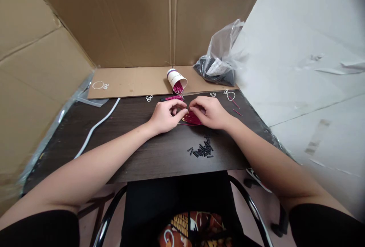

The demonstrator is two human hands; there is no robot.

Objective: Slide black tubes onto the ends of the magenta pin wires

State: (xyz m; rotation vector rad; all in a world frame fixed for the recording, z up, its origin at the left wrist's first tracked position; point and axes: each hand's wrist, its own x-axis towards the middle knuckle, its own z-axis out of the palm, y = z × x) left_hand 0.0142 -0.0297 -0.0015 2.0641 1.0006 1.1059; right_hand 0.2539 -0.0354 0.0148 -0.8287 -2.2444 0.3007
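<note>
Over a pile of short magenta wires (192, 118) with gold-coloured tips, my two hands nearly meet. My left hand (168, 115) has thumb and forefinger brought together at the left of the pile; whatever is between them is too small to name. The fingers of my right hand (209, 113) are also pinched, just above the wires, with their contents hidden. Behind my left hand lies a row of magenta wires with black ends (172, 98). Small black tube pieces (203, 150) are scattered nearer to me.
A paper cup (172, 75) full of magenta wires lies tipped on a cardboard strip (128, 81). A clear bag (219, 68) of black pieces stands back right. White rubber bands (231, 96), stray wires (237, 112) and a pale tube (97, 125) lie about. Cardboard walls enclose the table.
</note>
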